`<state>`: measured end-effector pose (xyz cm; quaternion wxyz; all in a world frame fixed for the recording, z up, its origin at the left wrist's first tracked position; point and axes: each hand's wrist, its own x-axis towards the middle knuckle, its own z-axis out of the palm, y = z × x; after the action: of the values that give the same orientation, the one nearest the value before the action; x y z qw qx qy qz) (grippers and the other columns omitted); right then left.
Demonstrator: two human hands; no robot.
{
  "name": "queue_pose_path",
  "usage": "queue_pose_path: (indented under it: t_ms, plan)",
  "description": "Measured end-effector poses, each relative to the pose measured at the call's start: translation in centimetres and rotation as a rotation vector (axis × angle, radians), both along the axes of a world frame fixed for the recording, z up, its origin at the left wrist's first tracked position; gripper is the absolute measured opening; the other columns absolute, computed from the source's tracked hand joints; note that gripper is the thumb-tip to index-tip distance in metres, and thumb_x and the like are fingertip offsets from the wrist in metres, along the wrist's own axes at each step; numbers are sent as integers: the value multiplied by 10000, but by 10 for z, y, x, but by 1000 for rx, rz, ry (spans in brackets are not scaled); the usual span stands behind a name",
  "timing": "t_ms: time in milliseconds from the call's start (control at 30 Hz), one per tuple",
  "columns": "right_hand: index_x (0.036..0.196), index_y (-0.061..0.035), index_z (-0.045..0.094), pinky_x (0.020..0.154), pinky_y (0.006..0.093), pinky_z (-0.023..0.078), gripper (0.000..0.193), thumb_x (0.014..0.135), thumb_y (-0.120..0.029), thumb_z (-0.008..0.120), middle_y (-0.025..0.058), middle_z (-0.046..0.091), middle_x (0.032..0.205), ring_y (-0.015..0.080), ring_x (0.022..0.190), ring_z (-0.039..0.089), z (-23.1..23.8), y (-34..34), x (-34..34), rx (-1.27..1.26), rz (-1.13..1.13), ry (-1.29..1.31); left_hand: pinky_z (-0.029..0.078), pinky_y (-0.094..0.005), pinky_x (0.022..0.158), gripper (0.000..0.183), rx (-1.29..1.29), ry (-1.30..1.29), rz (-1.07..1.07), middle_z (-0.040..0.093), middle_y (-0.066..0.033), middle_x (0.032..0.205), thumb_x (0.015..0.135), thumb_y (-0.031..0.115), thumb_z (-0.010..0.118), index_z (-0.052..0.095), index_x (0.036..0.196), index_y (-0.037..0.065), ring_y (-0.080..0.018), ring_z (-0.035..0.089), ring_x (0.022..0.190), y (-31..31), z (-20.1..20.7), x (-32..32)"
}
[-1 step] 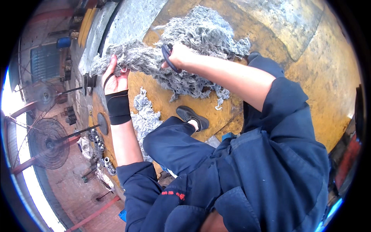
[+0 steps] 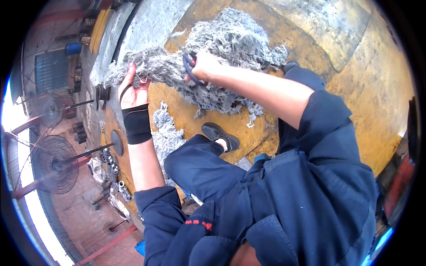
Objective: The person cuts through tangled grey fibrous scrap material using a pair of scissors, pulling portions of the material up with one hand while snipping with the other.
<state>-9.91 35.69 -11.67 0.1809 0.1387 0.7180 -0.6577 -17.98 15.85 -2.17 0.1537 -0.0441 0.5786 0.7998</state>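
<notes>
The left hand (image 2: 134, 92) holds a grey fibre bundle (image 2: 155, 64) from its near side, thumb raised against it. The right hand (image 2: 207, 67) is closed around the dark handles of scissors (image 2: 188, 66) at the bundle's right, beside a fibre heap (image 2: 235, 37). A smaller clump (image 2: 167, 131) lies nearer, on the yellow platform (image 2: 257, 139).

I can't read a single word or number anywhere around here. The nearest thing to lettering is a short row of red marks (image 2: 207, 226) on the person's dark blue jacket (image 2: 310, 199), thicker at one end, and they're too small and blurred for me to make out.
</notes>
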Motion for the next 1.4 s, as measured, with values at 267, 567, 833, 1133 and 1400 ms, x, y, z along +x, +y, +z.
queue_pose_path:
  t_ms: [267,567,833,1133,1400]
  plan:
    - [917,-44,636,761,392,503,358,705,-311,747,163,677,892,281,877,660,-56,-67,-39,302,-181,471,447,-283,656,199,104,23,-7,651,-66,992,822,46,662,642,1019,25,-161,596,864,43,-8,34]
    - [871,-7,552,680,341,484,253,686,-106,693,136,615,788,252,722,612,-13,-26,-40,11,-342,375,478,-287,632,183,55,116,283,655,-67,963,809,46,680,650,989,45,-174,620,883,-7,-57,23]
    - [947,-6,506,549,210,445,259,734,42,645,-2,533,725,79,581,515,30,8,-20,-428,-484,585,539,-412,702,236,272,-114,-122,647,-99,978,846,139,658,629,1041,9,-225,621,889,-2,-120,15]
    - [978,37,571,619,258,490,546,620,-284,827,82,616,790,135,687,594,7,12,-27,226,-170,357,501,-378,778,308,-59,-71,-119,636,-82,1050,871,246,639,616,1092,33,-207,611,958,20,-100,26]
    - [957,81,504,752,363,519,670,603,-391,822,234,643,897,316,840,664,7,-16,-32,733,71,382,536,-369,781,503,227,-135,-413,635,-86,1024,883,465,574,550,1157,43,-187,636,892,28,-108,29]
